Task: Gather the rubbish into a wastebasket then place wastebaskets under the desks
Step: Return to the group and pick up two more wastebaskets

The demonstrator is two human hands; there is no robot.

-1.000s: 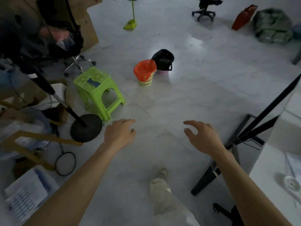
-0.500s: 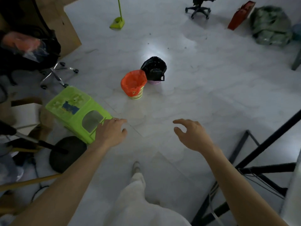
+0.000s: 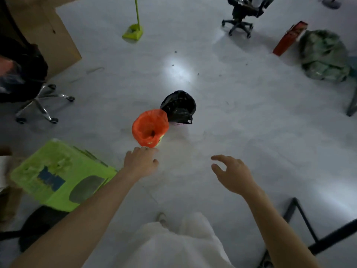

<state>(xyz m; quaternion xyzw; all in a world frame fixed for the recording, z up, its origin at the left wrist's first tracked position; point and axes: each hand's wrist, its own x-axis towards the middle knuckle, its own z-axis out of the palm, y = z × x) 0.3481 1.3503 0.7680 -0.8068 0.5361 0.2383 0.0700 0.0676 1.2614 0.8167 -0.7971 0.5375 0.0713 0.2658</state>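
Note:
Two small wastebaskets stand side by side on the pale floor in the middle of the head view. The nearer wastebasket (image 3: 149, 127) is yellow with an orange liner, and behind it the other wastebasket (image 3: 178, 106) has a black liner over a pink rim. My left hand (image 3: 140, 162) reaches forward just short of the orange one, fingers loosely curled, holding nothing. My right hand (image 3: 232, 174) hovers to the right, fingers spread and empty. A few dark specks of rubbish (image 3: 172, 65) lie on the floor beyond.
A lime green stool (image 3: 58, 175) stands at my left. Beyond it are an office chair base (image 3: 41, 105) and a cardboard box (image 3: 48, 35). A green dustpan (image 3: 133, 32) stands far back. A second chair (image 3: 240, 18), red bag (image 3: 288, 38) and green bundle (image 3: 324, 55) are far right. Black desk legs (image 3: 305, 221) are lower right.
I have walked forward: the two wastebaskets are nearer and larger, and the green stool has slid to my lower left. Both hands stay outstretched and empty.

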